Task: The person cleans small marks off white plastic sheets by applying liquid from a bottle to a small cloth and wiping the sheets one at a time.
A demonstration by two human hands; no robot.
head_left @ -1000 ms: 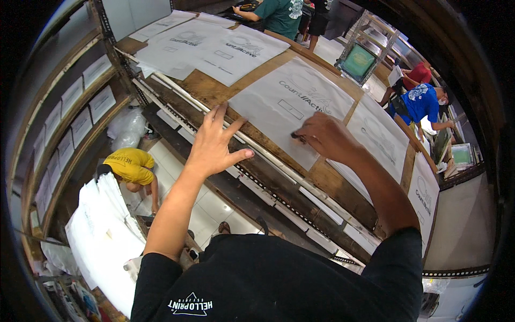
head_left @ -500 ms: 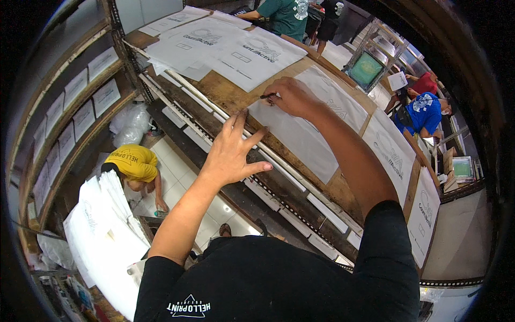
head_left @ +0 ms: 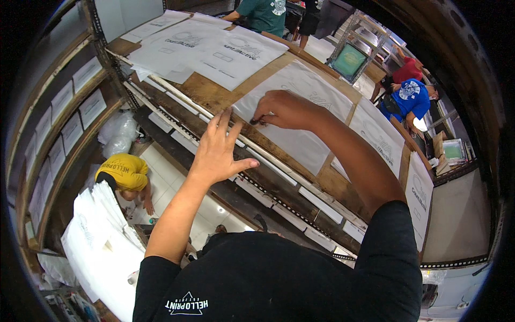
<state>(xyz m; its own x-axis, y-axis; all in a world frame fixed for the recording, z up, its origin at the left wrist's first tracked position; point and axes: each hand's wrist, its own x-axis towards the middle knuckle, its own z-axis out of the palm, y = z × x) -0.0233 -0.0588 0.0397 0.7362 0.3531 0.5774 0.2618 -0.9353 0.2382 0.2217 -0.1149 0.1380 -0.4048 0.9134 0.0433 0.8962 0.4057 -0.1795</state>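
Note:
A white printed paper sheet [head_left: 306, 115] lies on a long wooden board [head_left: 214, 95] in front of me. My right hand [head_left: 281, 110] rests on the sheet's near left part, fingers curled and pinching at its surface; what is between the fingertips is too small to tell. My left hand [head_left: 220, 149] hovers with fingers spread at the board's near edge, fingertips touching the sheet's left corner. Both forearms come up from my black shirt at the bottom.
More white printed sheets [head_left: 214, 45] lie along the board to the left and right [head_left: 383, 139]. Metal shelf rails [head_left: 279, 188] run below the board. A person in yellow [head_left: 126, 174] crouches on the floor beside a stack of white sheets [head_left: 102, 236]. People in blue [head_left: 410, 99] and green [head_left: 265, 13] stand beyond.
My right hand slid left along the sheet toward its near left part. My left hand followed to the left and now touches the sheet's corner.

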